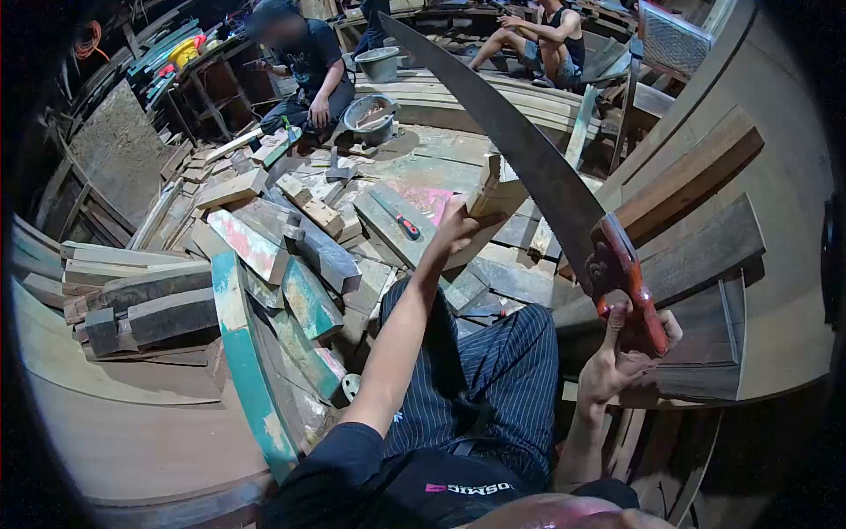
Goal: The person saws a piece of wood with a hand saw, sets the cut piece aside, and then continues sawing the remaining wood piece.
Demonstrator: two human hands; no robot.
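My right hand (612, 360) is closed round the red-orange handle of a handsaw (515, 132). The saw's long dark blade rises up and to the left, toothed edge facing left, apart from the wood. In my left hand (456, 227) is a short wooden block (500, 199), gripped at its left side and held up over my knees; some of its far side is hidden. Just left of that hand, a screwdriver (405, 224) with a red and black handle lies on a wide board (374, 204).
Painted offcuts (308, 300) and stacked timbers (172, 309) crowd the left. A curved teal plank (242, 353) stands beside my left arm. Thick beams (696, 181) lean at right. Two people sit farther back, near a bucket (370, 128) and a basin (379, 63).
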